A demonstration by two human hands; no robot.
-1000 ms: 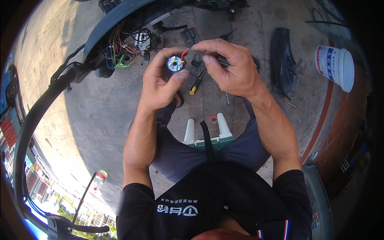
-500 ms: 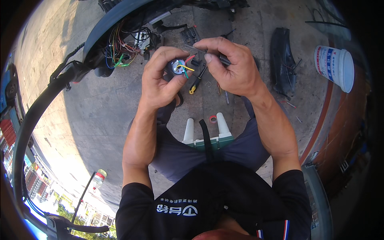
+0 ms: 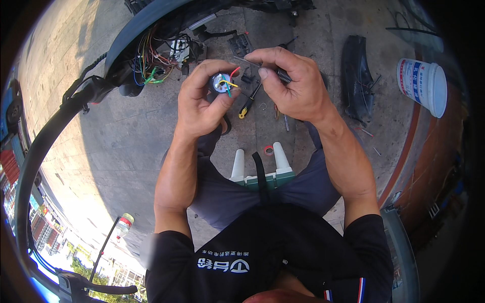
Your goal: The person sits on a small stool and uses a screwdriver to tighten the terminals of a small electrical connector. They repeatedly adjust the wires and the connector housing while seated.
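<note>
My left hand (image 3: 202, 98) is closed around a small round part (image 3: 218, 87) with a pale, open end. Short red, yellow and green wires (image 3: 230, 86) stick out of that end toward my right hand. My right hand (image 3: 295, 83) pinches a thin metal-tipped tool with a black ribbed grip (image 3: 284, 76); its tip points at the wires, a little apart from them. Fingers hide much of both things. Below and between my hands, a screwdriver with a yellow and black handle (image 3: 246, 108) lies on the ground.
Loose coloured wiring (image 3: 150, 58) hangs from a vehicle frame at the upper left, and its curved black bar (image 3: 38, 146) runs down the left side. A black curved panel (image 3: 355, 76) and a white bucket (image 3: 422, 86) are at right. A red tape roll (image 3: 269, 150) lies near my knees.
The round part in my left hand has turned and tilted slightly, moving a little left, so its wires point differently. My right hand has hardly moved.
</note>
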